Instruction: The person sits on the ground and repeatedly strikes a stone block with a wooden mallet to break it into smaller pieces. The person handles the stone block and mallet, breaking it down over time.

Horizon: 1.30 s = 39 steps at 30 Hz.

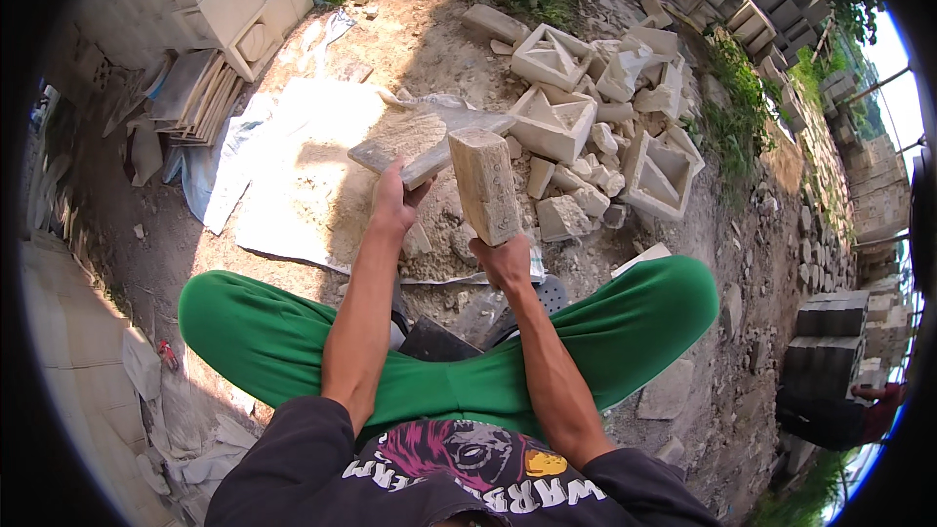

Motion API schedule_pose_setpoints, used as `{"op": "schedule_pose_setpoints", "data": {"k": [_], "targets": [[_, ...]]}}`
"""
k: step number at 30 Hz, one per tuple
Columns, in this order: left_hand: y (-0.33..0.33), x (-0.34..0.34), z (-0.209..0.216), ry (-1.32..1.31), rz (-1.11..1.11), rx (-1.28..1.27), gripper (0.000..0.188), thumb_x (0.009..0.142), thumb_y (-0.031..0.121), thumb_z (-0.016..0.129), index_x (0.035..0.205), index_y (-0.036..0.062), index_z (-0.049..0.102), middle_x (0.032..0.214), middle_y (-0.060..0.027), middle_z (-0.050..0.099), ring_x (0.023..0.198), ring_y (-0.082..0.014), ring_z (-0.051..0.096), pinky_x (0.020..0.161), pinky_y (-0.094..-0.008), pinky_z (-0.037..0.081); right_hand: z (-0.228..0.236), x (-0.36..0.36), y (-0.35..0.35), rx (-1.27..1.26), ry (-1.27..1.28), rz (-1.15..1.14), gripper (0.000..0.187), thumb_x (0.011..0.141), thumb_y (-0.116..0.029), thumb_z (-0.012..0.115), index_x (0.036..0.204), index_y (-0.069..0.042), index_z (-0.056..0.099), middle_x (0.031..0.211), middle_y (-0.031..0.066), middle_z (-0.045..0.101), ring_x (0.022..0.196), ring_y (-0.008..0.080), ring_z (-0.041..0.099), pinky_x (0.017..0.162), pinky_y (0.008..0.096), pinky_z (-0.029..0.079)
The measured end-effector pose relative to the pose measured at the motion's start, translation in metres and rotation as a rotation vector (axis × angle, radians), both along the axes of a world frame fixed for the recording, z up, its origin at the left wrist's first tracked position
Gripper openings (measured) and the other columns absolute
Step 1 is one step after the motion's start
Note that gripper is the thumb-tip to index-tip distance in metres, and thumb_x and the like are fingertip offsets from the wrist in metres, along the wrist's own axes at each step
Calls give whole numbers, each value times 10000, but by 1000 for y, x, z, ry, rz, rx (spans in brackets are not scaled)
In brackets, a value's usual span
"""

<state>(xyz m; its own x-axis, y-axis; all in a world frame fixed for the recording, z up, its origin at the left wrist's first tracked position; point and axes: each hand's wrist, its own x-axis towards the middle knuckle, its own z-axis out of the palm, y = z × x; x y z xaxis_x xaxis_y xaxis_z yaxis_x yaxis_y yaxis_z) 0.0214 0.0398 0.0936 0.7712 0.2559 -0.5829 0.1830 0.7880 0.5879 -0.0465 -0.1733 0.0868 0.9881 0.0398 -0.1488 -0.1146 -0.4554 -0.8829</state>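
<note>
My left hand (392, 203) is closed on the near edge of a flat grey board (427, 162), tilted out in front of my knees. A sandy, crumbly patch (410, 135) lies on top of the board. In my right hand (504, 262) is a thick, dusty wooden block (485, 185), gripped at its lower end and standing up close to the board's right side. My fingers hide how that end is shaped. Below both hands, a pale sheet (293, 171) with sandy material is spread on the ground.
Open-faced concrete blocks (553, 123) and broken chunks (586, 197) are heaped to the right. Thin boards (200, 98) are stacked at left, beneath pale stacked blocks (244, 0). Another person (844, 420) is at the far right edge. My green-trousered knees (654, 317) spread either side.
</note>
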Motion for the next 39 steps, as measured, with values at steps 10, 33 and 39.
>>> {"op": "schedule_pose_setpoints", "data": {"k": [10, 33, 39], "targets": [[8, -4, 1, 18, -22, -41, 387, 980, 225, 601, 1225, -58, 504, 1110, -197, 639, 896, -315, 715, 678, -304, 659, 29, -2, 10, 5, 225, 40, 439, 747, -247, 739, 1126, -30, 700, 937, 181, 741, 855, 321, 726, 756, 399, 554], [-93, -39, -93, -67, -272, 140, 401, 1003, 285, 615, 1184, -72, 588, 1100, -130, 680, 938, -231, 696, 740, -401, 611, 20, 3, -26, 409, 214, -502, 204, 817, -160, 739, 863, 15, 644, 630, 59, 605, 492, 173, 601, 487, 328, 499], [-80, -81, -196, 151, -347, 425, 489, 988, 331, 635, 1203, -101, 556, 1201, -180, 605, 956, -228, 655, 730, -393, 584, 24, -2, -25, 285, 233, -387, 214, 806, -158, 750, 855, 23, 645, 646, 63, 621, 501, 169, 610, 494, 316, 504]]}}
